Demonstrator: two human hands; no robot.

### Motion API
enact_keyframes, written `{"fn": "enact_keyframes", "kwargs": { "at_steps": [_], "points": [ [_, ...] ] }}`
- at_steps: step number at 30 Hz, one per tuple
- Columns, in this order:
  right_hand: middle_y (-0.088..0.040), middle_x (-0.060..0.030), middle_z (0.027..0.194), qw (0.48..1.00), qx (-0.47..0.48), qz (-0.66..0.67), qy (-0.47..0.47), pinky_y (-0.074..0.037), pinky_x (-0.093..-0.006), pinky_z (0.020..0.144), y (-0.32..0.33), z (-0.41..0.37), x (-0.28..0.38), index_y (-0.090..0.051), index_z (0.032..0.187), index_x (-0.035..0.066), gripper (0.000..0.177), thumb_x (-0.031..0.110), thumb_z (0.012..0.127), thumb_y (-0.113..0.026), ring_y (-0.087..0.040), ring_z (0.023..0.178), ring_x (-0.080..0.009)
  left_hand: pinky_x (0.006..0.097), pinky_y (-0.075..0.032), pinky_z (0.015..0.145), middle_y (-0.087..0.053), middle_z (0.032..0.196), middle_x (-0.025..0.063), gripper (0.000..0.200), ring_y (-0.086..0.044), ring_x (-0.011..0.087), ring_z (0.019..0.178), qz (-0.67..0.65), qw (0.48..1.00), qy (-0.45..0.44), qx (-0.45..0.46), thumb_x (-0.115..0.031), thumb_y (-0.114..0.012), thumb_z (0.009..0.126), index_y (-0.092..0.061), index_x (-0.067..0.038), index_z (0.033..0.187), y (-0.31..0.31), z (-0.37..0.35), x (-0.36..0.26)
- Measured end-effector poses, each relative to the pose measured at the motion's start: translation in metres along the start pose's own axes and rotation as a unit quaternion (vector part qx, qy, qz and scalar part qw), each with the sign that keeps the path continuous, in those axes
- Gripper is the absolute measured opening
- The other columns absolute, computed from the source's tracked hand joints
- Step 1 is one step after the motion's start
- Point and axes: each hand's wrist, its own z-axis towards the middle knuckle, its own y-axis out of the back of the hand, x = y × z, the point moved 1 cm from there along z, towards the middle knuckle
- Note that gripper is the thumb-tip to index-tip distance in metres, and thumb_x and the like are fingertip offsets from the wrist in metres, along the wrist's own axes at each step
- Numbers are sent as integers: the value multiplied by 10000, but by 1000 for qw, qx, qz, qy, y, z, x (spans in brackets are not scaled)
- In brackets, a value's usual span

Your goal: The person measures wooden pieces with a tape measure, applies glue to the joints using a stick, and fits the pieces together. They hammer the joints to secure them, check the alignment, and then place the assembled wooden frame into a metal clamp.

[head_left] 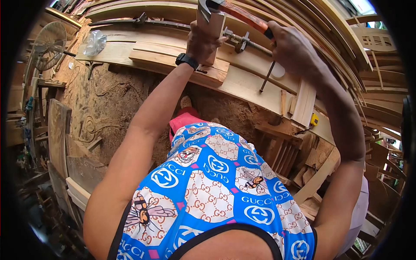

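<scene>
My left hand (203, 44), with a black watch on the wrist, is wrapped round a short upright wood block (214, 27) standing over the planks on the bench. In my right hand (291, 47) is a claw hammer (246, 16), gripped at the dark end of its orange handle. The hammer's metal head overlaps the top of the block in this view. A clamp (243, 43) with a threaded screw lies between my hands, its thin handle bar pointing down. Beneath the block, a thick plank (177, 65) rests along the bench edge.
A clear plastic bag (94, 42) lies at the bench's left, close to a wire-cage fan (50, 45). Short boards (304, 103) and a yellow tape measure (314, 119) are at the right. Long timber strips (320, 26) are stacked behind. Sawdust covers the floor (117, 95).
</scene>
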Motion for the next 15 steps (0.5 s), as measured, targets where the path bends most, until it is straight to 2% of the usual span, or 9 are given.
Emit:
{"fn": "enact_keyframes", "kwargs": {
  "at_steps": [2,4,6,8,10,11,13,15],
  "points": [
    [-677,-216,828,1000,3,7,-2,-503,-488,726,13,1,-3,-580,1138,28,265,71,878,-605,-694,819,-387,445,-569,786,-639,1048,183,797,-684,330,926,-38,999,17,1,-373,-934,714,-433,1,1209,-3,3,2],
    [-697,-212,872,995,-87,-25,32,-508,-480,731,17,3,-8,-601,1146,27,277,98,881,-643,-700,836,-381,439,-568,795,-640,1055,168,793,-681,323,935,-65,997,-20,-18,-379,-935,717,-440,-19,1222,-3,1,2],
    [-706,-221,880,980,-180,30,77,-537,-482,730,17,3,-12,-622,1176,30,331,175,889,-700,-708,830,-396,434,-569,802,-643,1065,166,807,-683,318,941,-72,997,4,-25,-377,-937,717,-427,-24,1233,-5,-3,6],
    [-700,-231,852,977,-202,18,70,-543,-489,732,8,-1,-7,-615,1175,22,299,135,900,-652,-699,787,-400,429,-571,809,-646,1074,164,821,-684,312,948,-78,996,22,-37,-375,-939,717,-414,-28,1244,-4,-7,8],
    [-688,-241,831,999,-24,-40,-13,-530,-500,733,-3,0,-2,-600,1178,15,296,85,890,-602,-685,773,-411,404,-568,806,-660,1051,156,823,-678,272,918,-21,999,26,-16,-279,-954,727,-353,-21,1226,2,-6,-2],
    [-676,-247,810,1000,-25,11,10,-516,-509,731,-13,2,-11,-586,1181,9,319,49,864,-572,-677,774,-419,404,-568,806,-660,1051,156,823,-678,272,918,-21,999,23,-14,-279,-954,727,-353,-21,1226,4,-6,-3],
    [-673,-245,805,999,-38,-2,21,-512,-508,727,2,4,-13,-587,1181,15,316,55,868,-577,-676,779,-421,413,-573,792,-658,1043,170,856,-683,293,923,38,998,-41,-3,-303,-960,715,-354,-6,1241,3,-1,0],
    [-679,-241,830,998,-54,-21,30,-512,-510,732,17,-1,-6,-599,1180,35,301,71,880,-592,-677,809,-426,424,-578,794,-657,1053,174,867,-690,311,927,-10,1000,-18,-22,-352,-948,708,-364,-13,1253,0,-2,1]
  ]
}}
